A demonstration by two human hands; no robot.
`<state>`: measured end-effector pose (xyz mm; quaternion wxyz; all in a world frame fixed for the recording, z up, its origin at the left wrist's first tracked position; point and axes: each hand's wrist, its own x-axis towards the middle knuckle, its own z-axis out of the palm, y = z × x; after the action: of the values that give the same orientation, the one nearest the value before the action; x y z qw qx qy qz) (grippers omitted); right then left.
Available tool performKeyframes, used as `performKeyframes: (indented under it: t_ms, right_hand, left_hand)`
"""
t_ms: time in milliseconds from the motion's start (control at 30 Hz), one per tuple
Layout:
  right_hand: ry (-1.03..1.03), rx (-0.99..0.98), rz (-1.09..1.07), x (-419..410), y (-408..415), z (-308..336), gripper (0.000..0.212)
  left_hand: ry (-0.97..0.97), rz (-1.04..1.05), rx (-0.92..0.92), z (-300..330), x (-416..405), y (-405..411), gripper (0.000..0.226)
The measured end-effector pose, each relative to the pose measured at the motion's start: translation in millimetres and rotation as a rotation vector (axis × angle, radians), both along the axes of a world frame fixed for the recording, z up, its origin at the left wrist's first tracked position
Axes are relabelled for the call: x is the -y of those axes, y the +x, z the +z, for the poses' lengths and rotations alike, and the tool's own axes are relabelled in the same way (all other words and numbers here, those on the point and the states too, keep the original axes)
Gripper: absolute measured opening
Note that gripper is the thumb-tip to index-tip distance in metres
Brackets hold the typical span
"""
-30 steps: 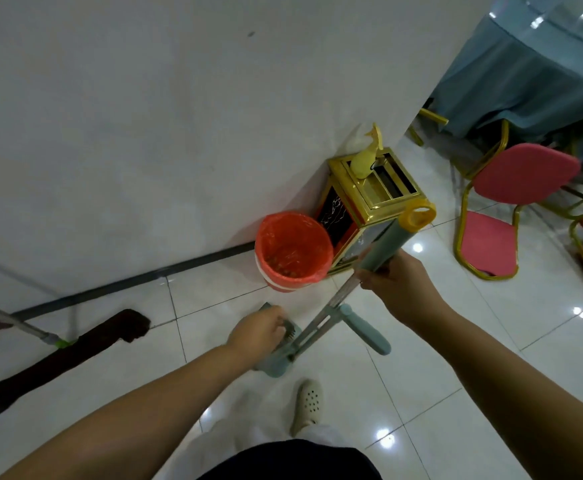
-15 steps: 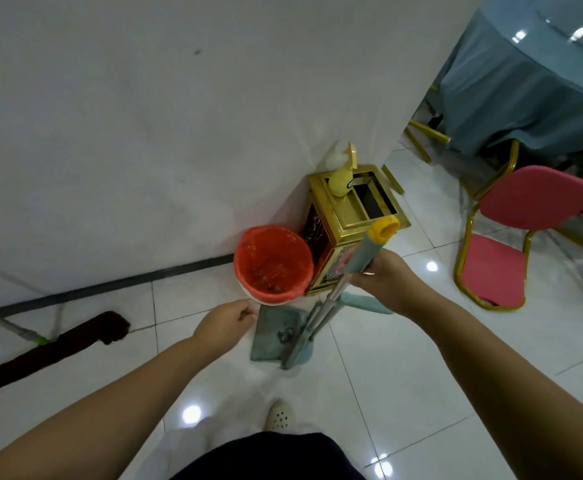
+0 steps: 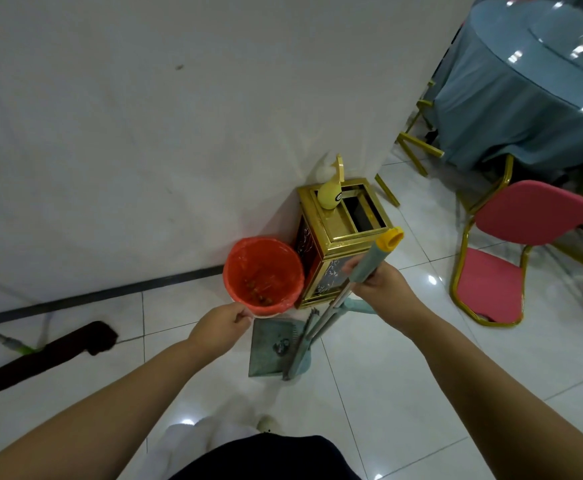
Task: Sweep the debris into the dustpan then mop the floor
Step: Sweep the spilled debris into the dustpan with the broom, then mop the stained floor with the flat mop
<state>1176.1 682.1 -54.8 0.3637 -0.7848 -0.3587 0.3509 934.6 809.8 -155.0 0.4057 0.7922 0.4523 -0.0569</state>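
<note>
Right hand clamped on dustpan handle; left hand curled, seemingly empty. Risk: dustpan remnants may spill beside the red-lined bin if tipped carelessly.

two hands: left hand, right hand. one long-handled dustpan at centre. one red-lined bin. one gold bin. one dark mop at left. one red chair in full view, one blue-draped table upper right.
</note>
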Motion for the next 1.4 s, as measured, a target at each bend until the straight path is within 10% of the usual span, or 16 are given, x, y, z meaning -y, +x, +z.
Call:
performKeyframes:
  t_ms: [233,433,1400]
  right_hand:
    - [-0.031,-0.035,-0.038,6,-9,-1,0.044]
    - [-0.22,-0.254,-0.417,9,-39,-23,0.011]
    - [-0.265,-0.38,0.622,-383,-493,-1,0.016]
  left_hand:
    - [-0.017,-0.012,0.0,-6,4,10,0.015]
    - [-0.053,0.067,0.073,3,3,12,0.022]
    - [0.03,1.03,0.265,47,-164,-431,0.018]
